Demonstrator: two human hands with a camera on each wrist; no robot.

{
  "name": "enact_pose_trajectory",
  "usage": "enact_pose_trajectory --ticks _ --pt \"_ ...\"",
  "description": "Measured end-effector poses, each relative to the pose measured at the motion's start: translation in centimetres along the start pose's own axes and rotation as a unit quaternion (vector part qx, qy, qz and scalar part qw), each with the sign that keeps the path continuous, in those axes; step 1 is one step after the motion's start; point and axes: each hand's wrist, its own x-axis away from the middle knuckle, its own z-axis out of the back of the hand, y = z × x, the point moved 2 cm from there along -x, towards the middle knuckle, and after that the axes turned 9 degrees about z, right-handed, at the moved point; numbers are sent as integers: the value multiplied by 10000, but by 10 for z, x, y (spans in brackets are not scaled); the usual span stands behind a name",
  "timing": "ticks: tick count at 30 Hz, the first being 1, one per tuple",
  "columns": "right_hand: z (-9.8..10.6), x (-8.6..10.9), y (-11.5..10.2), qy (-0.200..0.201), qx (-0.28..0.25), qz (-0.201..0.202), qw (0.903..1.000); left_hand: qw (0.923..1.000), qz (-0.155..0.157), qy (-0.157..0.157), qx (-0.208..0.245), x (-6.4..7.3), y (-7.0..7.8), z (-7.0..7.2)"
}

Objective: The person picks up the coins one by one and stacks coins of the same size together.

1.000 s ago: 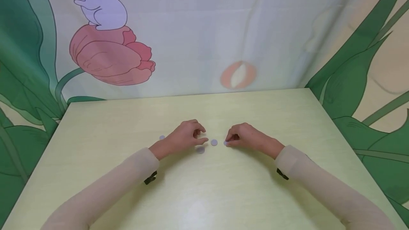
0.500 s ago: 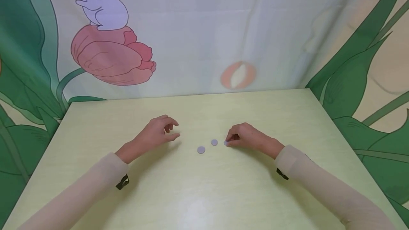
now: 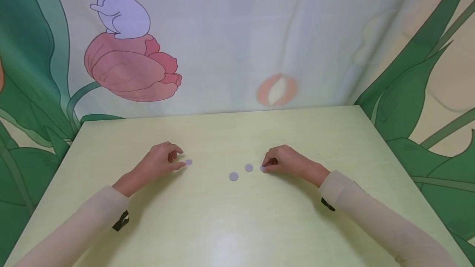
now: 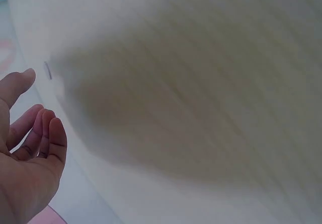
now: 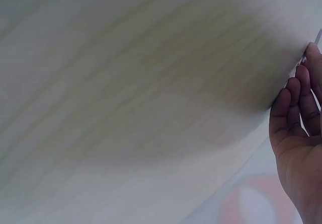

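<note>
My right hand [image 3: 283, 159] pinches a small flat grey coin [image 3: 262, 169] by its edge, low over the table. Part of that coin [image 5: 318, 36] sticks out past the fingers in the right wrist view; the rest is hidden. My left hand [image 3: 158, 160] is at the left with thumb and fingers apart, its thumb tip right beside another coin [image 3: 189, 162]. The left wrist view shows this coin [image 4: 48, 70] as a thin sliver just beyond the thumb. Between the hands, a coin [image 3: 249, 168] and a slightly nearer coin [image 3: 233, 176] lie flat.
All of it is on a pale yellow wood-grain table [image 3: 230, 226]. Behind its far edge hangs a white cloth [image 3: 222, 44] printed with a rabbit, pink flower and green leaves. Dark straps [image 3: 121, 221] show under the sleeve cuffs.
The left hand has moved left, away from the middle coins to the far left coin. The right hand has kept its place and its pinch on its coin.
</note>
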Motion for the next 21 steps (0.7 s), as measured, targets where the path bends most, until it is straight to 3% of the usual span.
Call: enact_pose_trajectory --ticks 8,21 --pt "-2 2 2 62 -59 -7 10000 9998 119 -134 125 -5 -15 -11" --pt "0 3 0 148 33 30 9999 9996 -147 -1 258 -13 -15 -17"
